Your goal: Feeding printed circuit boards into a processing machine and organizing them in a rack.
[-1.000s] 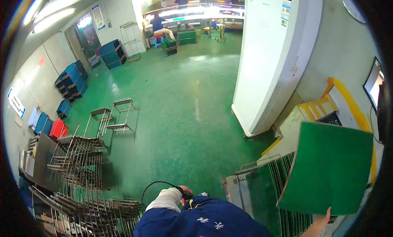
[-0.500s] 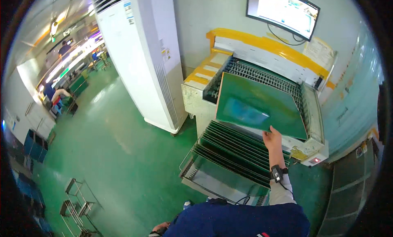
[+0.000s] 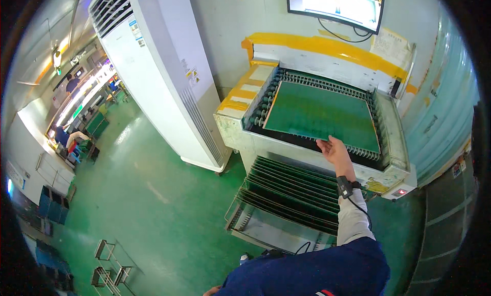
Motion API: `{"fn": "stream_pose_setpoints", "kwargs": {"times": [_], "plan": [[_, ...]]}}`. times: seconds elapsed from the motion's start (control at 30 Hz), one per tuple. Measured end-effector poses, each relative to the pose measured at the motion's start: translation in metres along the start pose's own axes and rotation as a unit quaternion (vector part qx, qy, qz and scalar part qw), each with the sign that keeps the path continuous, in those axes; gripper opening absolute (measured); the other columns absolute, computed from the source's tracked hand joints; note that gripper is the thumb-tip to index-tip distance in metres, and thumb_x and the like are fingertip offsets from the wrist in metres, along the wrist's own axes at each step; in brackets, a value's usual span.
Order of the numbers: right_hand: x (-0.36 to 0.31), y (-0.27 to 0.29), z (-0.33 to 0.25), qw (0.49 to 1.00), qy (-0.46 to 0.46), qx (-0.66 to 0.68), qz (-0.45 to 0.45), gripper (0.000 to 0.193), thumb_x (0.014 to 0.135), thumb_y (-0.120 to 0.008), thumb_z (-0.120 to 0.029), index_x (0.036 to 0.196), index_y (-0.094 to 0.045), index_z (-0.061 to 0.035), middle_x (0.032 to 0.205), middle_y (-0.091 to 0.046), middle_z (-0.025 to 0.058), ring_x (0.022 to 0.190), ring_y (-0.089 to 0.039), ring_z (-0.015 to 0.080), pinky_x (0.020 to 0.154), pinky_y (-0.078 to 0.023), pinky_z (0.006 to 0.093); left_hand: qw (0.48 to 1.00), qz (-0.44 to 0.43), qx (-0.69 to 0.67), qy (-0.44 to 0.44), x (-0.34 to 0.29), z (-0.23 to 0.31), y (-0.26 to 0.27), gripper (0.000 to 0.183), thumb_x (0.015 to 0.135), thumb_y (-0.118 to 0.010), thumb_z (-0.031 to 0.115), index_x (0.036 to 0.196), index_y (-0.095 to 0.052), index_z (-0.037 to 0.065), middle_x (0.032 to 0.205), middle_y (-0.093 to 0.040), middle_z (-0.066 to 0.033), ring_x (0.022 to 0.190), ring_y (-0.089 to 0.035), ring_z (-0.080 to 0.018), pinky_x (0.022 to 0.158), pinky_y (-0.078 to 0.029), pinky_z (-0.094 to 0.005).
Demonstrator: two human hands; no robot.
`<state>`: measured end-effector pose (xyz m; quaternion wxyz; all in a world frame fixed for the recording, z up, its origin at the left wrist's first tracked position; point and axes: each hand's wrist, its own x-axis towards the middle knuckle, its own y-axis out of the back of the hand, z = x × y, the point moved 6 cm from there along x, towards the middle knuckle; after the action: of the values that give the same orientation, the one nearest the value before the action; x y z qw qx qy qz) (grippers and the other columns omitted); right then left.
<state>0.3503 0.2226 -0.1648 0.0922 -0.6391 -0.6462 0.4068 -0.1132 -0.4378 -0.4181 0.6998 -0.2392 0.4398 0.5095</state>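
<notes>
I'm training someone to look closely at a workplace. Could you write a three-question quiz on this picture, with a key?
1. Which hand is at the near edge of the green board on top of the machine?
2. True or false: the rack in front of the machine is empty.
3. What is on the wall behind the machine?
a) a clock
b) a screen
c) a fan

Key:
1. The right hand.
2. False; it holds several upright boards.
3. b
</notes>
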Motion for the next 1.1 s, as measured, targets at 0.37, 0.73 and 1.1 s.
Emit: {"fn": "stream_pose_setpoints", "kwargs": {"times": [0.37, 0.73, 1.1], "plan": [[0.008, -0.030, -0.025, 0.857, 0.207, -0.468, 0.059, 0.038, 0.087, -0.060, -0.038, 0.106, -0.064, -0.0058, 0.097, -0.068, 0.0118, 0.084, -0.065, 0.0234, 0.071, -0.052, 0.0340, 1.000, 0.004, -0.001, 0.019, -0.012, 0.008, -0.003, 0.036, 0.084, -0.054, 0.034, 0.108, -0.064, 0.009, 0.103, -0.065, -0.0112, 0.095, -0.061, -0.0259, 0.082, -0.045, -0.0386], [0.011, -0.052, -0.029, 0.492, 0.322, -0.796, 0.147, 0.049, 0.085, -0.061, -0.036, 0.130, -0.052, -0.0211, 0.142, -0.041, 0.0112, 0.131, -0.034, 0.0348, 0.105, -0.028, 0.0537, 1.000, 0.010, -0.009, 0.024, -0.018, 0.011, -0.017, 0.037, 0.085, -0.054, 0.034, 0.111, -0.062, 0.009, 0.107, -0.063, -0.0115, 0.099, -0.059, -0.0259, 0.085, -0.044, -0.0384], [0.020, -0.060, -0.039, 0.492, 0.302, -0.804, 0.142, 0.049, 0.086, -0.060, -0.038, 0.131, -0.052, -0.0187, 0.143, -0.040, 0.0122, 0.133, -0.034, 0.0337, 0.105, -0.029, 0.0530, 1.000, 0.014, -0.021, 0.017, -0.024, 0.004, -0.032, 0.038, 0.086, -0.054, 0.033, 0.115, -0.061, 0.009, 0.112, -0.062, -0.0119, 0.102, -0.058, -0.0259, 0.087, -0.043, -0.0382]]}}
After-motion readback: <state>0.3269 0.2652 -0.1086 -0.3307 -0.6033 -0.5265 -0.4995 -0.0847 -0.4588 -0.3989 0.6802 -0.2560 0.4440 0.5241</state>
